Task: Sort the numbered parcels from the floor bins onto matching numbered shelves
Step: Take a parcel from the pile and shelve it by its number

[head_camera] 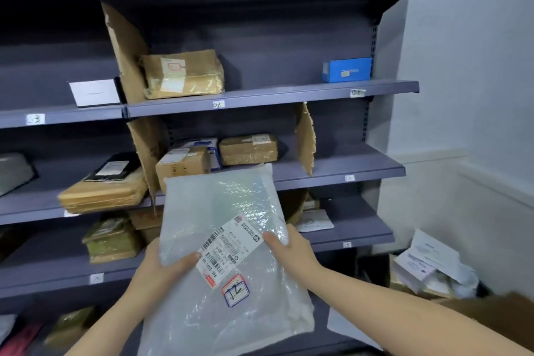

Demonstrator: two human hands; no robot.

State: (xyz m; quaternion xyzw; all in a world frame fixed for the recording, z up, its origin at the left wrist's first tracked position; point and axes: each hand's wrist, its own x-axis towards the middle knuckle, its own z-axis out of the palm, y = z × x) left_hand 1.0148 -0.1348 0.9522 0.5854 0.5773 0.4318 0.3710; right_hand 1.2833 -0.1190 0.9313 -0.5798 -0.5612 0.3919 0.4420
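I hold a flat grey plastic parcel (pixel 222 228) upright in front of the shelves. It carries a barcode label and a sticker with a handwritten "12" (pixel 235 290). My left hand (pixel 161 269) grips its left edge, thumb on the front. My right hand (pixel 291 248) grips its right edge. Behind the parcel's top edge runs the grey shelf (pixel 332 173) with a tag reading "12" (pixel 349 178). Brown boxes (pixel 248 149) stand on that shelf to the left of a cardboard divider (pixel 304 139).
The shelf above bears tags "02" (pixel 218 104) and "01" (pixel 357 92), a taped brown box (pixel 183 74) and a blue box (pixel 346 69). The shelf below is tagged "13" (pixel 347 244). A bin of white parcels (pixel 433 269) sits on the floor at the right.
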